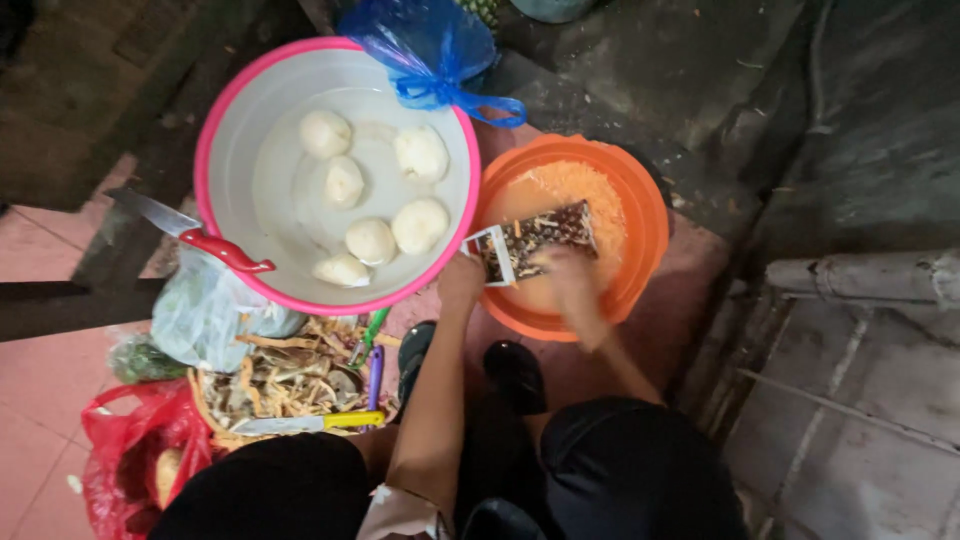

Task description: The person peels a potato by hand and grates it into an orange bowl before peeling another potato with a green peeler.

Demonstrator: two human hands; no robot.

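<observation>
Grip: our left hand (461, 278) clamps the grater (530, 242) at its white end; our right hand (568, 275) presses something hidden against it.
Grater: stiff, light, sharp-faced; we judge the frame safest to hold.
Orange bowl (640, 195): centre right, holding soft shreds.

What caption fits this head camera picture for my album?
Left hand steadies a grater over an orange bowl while the right hand rubs food on it.

Dim overall, with dark, murky corners. Soft light falls from above onto the white basin (225, 130) left of the hands, its brightest spot. The right hand (565, 275) is motion-blurred; edges look slightly soft.
</observation>
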